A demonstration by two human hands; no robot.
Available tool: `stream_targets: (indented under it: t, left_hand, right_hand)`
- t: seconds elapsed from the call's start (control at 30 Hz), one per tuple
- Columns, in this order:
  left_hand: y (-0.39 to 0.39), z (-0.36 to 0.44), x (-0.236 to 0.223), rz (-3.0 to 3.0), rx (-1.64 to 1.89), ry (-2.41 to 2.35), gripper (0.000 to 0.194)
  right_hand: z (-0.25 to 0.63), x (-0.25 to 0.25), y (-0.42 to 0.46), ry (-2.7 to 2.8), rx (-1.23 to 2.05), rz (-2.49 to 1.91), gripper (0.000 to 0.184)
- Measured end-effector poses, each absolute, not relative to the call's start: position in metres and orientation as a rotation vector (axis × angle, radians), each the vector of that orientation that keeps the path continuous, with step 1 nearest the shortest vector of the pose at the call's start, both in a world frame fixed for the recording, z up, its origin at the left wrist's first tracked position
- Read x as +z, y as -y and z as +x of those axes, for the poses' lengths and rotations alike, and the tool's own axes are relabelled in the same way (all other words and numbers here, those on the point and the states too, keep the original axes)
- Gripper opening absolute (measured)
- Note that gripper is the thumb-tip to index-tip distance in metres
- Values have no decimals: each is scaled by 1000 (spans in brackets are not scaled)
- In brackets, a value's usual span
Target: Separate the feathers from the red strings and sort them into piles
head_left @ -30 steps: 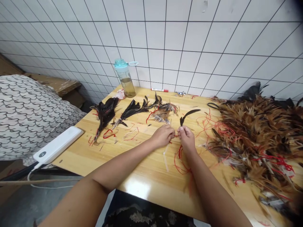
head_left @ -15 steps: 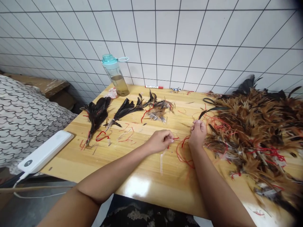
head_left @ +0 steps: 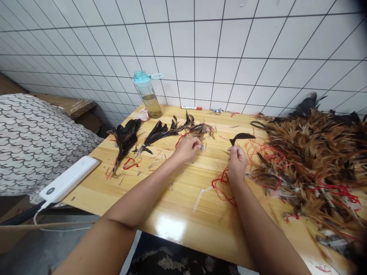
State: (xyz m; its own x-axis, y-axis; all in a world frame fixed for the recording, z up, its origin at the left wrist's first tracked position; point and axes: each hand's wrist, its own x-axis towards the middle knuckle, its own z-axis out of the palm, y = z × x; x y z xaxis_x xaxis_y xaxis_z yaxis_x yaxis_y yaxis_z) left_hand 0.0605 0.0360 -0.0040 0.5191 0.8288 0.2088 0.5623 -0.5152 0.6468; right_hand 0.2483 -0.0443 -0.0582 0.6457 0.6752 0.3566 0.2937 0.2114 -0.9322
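Note:
My right hand (head_left: 237, 162) is closed on a dark feather (head_left: 244, 135), which curves out above the fingertips to the right. My left hand (head_left: 187, 149) reaches over the near edge of a small heap of brown feathers (head_left: 205, 129). Its fingers are curled together, and what they hold, if anything, is hidden. Loops of red string (head_left: 221, 182) lie on the wooden table beside my right wrist. A pale clear strip (head_left: 198, 199) rests to the left of that string. Further left are a bunch of black feathers (head_left: 156, 133) and a larger black bunch (head_left: 126, 139).
A large pile of brown feathers (head_left: 312, 149) tangled with red string covers the right side. At the back stand a water bottle (head_left: 151, 101) and a red-and-white marker (head_left: 191, 108). A white power bank (head_left: 70, 179) with a cable sits at the left edge.
My left hand has moved away from the red string, left and forward to the small feather heap. The red string it pinched now lies on the table. My right hand still holds the feather.

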Motion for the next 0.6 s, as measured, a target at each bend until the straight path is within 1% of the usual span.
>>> stream_targets:
  t: [0.07, 0.17, 0.23, 0.33, 0.47, 0.6]
  left_hand:
    - [-32, 70, -6, 2049, 715, -1046, 12]
    - [-17, 88, -11, 1805, 727, -917, 23]
    - [-10, 98, -15, 1704, 806, -876, 22]
    - [-5, 104, -23, 1648, 900, -852, 14]
    - [-8, 95, -30, 1623, 859, -917, 17]
    - [-12, 84, -31, 1742, 806, -1018, 17]
  right_hand:
    - [246, -56, 45, 898, 309, -1379, 31]
    - [241, -52, 46, 973, 313, -1399, 27]
    - [237, -49, 48, 1054, 305, -1413, 25]
    - [230, -47, 51, 1200, 299, -1413, 23]
    - [222, -49, 52, 1346, 358, -1392, 21]
    - [221, -53, 49, 1392, 454, -1386, 18]
